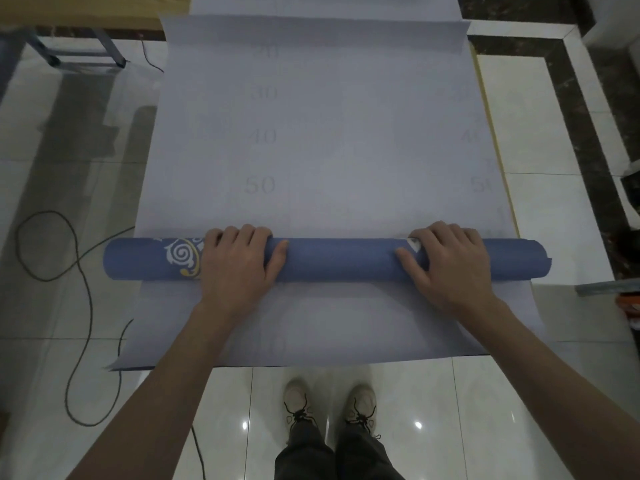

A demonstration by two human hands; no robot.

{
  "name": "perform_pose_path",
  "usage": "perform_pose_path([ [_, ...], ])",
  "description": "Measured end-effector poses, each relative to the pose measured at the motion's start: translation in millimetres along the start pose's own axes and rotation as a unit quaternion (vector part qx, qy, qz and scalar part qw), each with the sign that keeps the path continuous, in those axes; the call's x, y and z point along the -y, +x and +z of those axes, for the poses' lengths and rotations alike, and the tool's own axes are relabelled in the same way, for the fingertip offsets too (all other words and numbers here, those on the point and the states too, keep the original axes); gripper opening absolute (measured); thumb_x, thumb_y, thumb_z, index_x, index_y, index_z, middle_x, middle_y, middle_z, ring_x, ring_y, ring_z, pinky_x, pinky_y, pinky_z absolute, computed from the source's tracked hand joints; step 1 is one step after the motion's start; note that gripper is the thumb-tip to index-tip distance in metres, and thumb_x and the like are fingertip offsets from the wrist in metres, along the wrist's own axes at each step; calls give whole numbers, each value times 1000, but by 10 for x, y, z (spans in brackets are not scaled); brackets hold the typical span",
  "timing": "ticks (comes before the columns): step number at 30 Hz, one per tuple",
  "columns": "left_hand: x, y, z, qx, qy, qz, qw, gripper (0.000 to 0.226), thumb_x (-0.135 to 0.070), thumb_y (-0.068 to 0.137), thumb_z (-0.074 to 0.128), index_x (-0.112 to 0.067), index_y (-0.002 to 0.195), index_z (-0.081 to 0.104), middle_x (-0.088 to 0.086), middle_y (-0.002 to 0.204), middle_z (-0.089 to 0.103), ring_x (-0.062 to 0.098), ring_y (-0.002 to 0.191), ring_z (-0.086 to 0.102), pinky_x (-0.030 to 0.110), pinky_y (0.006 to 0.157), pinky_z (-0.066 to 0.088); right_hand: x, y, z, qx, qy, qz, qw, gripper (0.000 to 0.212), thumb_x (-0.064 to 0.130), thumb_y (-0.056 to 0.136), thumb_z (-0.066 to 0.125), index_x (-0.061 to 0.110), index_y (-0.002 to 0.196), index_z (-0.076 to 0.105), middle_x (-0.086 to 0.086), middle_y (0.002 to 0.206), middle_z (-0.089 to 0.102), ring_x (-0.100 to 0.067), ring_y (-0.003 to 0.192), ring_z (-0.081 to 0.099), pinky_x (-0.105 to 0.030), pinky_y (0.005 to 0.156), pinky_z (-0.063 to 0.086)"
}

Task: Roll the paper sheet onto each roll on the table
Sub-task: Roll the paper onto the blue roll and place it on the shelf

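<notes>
**Head view.** Two bare forearms are being extended from the bottom corners of the frame. Below them, a pair of beige laced shoes [329, 403] is being stood on glossy white floor tiles [536, 410].

The left hand [239, 263] and the right hand [450, 263] are being laid over a blue paper roll [346, 259] printed with a white and gold swirl. On each hand the fingers are being curled over the far side and the thumb pressed along the near face, so the roll is being gripped by both.

The blue paper roll is being held down on a pale paper sheet [329, 133] with faint printed numbers. The sheet is being spread over a table [486, 109], of which only a yellow edge shows at the right.

- **Long axis of the roll:** left to right, square across the sheet's length.
- **Sheet:** it is lying both beyond the roll, away from the hands, and on the near side, overhanging the table edge. Which part feeds the roll cannot be told.
- **Hands:** well apart and level, neither nearer the roll. The roll's left end is projecting further past its hand than the right end.
- **Judgement:** an even push from both hands is being called for, otherwise the roll is likely to skew.

A black cable [83, 271] is lying looped on the floor at left.
</notes>
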State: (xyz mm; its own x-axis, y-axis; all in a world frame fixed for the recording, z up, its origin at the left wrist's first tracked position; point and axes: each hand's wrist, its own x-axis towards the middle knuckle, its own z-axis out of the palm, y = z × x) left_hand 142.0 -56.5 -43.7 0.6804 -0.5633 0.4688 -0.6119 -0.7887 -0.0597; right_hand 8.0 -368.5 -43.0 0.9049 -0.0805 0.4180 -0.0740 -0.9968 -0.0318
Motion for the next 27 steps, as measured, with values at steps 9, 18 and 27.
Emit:
perform_pose_path([
  [9,-16,17,17,-1,14,12,1000,52,-43,110,35,-9,88,67,13,76,64,35,70,59,45,73,45,-3,-1,13,-11,1,12,1000,49,48,105,45,8,88,69,-11,84,66,-30,72,58,-42,72,43],
  [18,-18,-59,13,-7,13,1,1000,45,-37,109,38,-8,91,68,13,79,66,34,70,59,45,74,44,2,78,12,-14,6,20,1000,52,49,105,45,9,80,67,-9,75,66,-29,65,57,-40,68,42],
  [27,20,-99,-13,-15,9,13,1000,41,-37,106,44,-6,97,68,14,90,68,35,77,62,46,77,45,52,91,14,-6,2,54,999,57,50,106,39,10,72,63,-8,65,63,-28,56,54,-39,64,41],
])
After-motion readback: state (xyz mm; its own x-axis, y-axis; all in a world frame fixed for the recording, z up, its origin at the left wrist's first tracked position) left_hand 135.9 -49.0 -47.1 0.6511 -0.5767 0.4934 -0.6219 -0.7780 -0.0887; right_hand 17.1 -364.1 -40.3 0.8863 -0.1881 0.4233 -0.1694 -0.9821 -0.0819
